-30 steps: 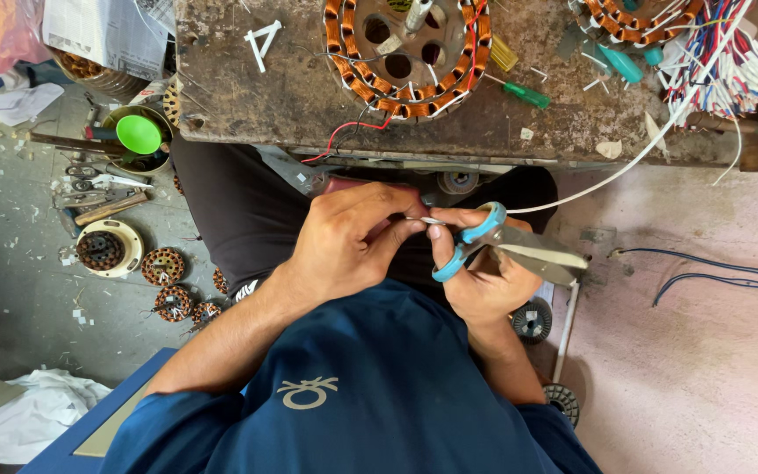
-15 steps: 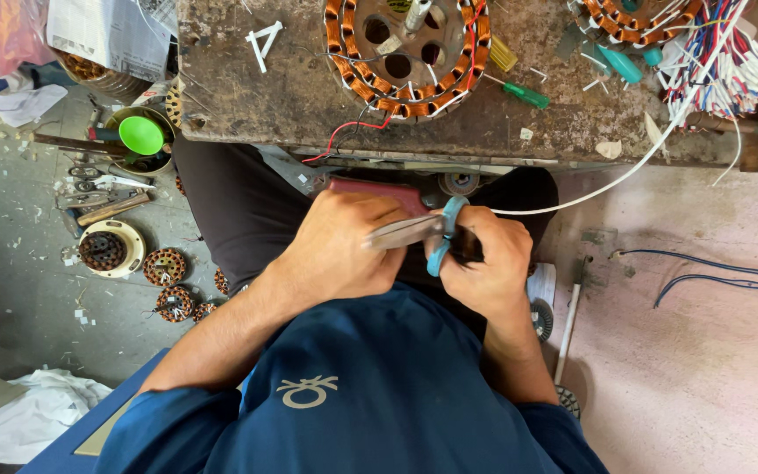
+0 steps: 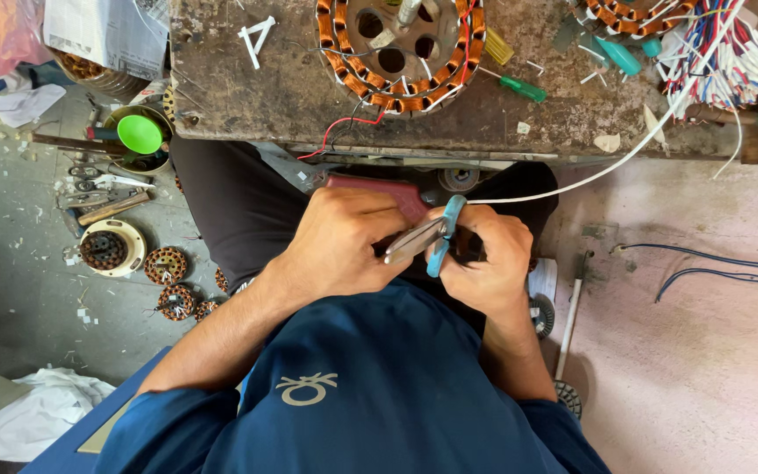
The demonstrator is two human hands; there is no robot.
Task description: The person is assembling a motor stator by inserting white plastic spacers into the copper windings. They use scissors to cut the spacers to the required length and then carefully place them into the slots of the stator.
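— Where does the single view sit?

— On the person's head, looking almost straight down past the blue shirt [image 3: 353,404] onto the lap.

— How close?

— Near: the left hand [image 3: 344,241] and right hand [image 3: 484,259] fill the centre.

— And farther out?

— The workbench [image 3: 247,96] edge runs along the top, the floor [image 3: 10,290] falls away at both sides.

White printed paper sheet [image 3: 103,35], top-left

scissor blades [image 3: 414,239] hidden (behind fingers [image 3: 475,241]), wire bundle [image 3: 730,53] cropped
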